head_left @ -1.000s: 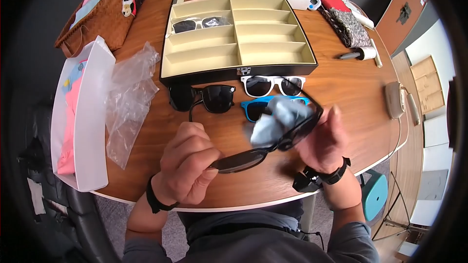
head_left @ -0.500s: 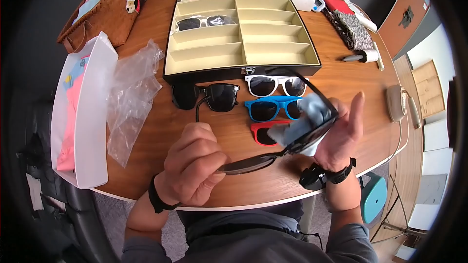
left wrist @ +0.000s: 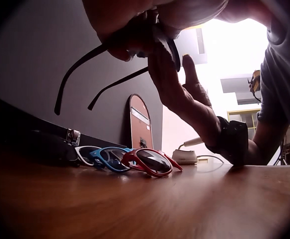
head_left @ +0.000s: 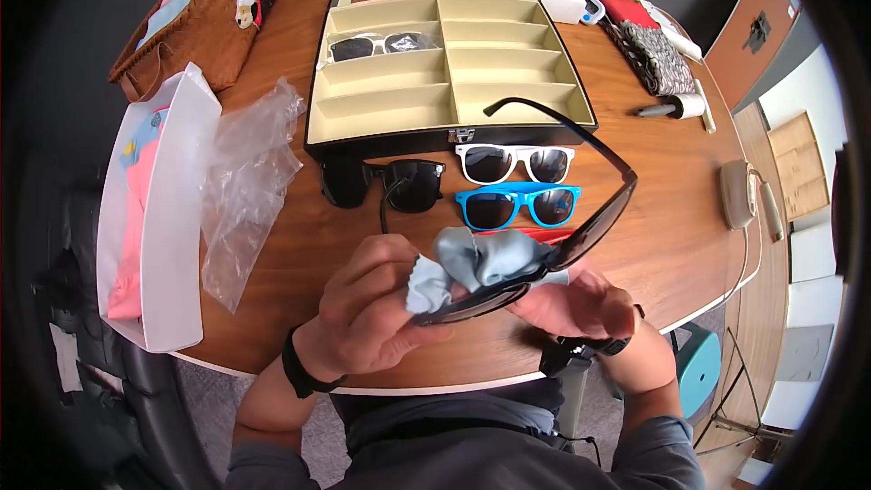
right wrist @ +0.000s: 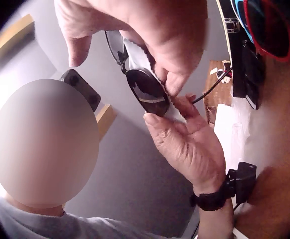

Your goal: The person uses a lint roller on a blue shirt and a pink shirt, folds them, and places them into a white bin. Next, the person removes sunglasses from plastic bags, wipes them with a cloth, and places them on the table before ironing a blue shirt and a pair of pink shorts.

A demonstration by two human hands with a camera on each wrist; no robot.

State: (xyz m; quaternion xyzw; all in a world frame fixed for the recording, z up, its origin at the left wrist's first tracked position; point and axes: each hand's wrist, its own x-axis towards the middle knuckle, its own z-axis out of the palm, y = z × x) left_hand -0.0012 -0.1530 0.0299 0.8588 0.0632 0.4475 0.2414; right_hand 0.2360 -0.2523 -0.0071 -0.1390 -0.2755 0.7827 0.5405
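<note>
In the head view my left hand [head_left: 367, 308] grips black sunglasses [head_left: 594, 229] by one end. A light blue cloth [head_left: 490, 259] lies bunched over their lenses. My right hand [head_left: 581, 304] is under the frame, partly hidden. The right wrist view shows the left thumb at the edge of a dark lens [right wrist: 144, 87], while fingers of the right hand [right wrist: 140, 30] press the cloth [right wrist: 137, 57] behind it, thumb apart. In the left wrist view the right hand's [left wrist: 172, 82] fingers reach up straight and the two temples [left wrist: 75, 67] hang unfolded.
Black [head_left: 415, 186], white [head_left: 490, 164] and blue sunglasses [head_left: 490, 207] lie before an open compartment case [head_left: 381, 138] holding one wrapped pair [head_left: 354, 47]. Red sunglasses [left wrist: 155, 162] lie nearest. At left are a plastic bag [head_left: 240, 209], white box [head_left: 177, 245] and basket [head_left: 204, 32].
My right hand and the cloth have moved left, towards my left hand. The held sunglasses have tilted, with one temple raised higher, and now cover most of the red pair.
</note>
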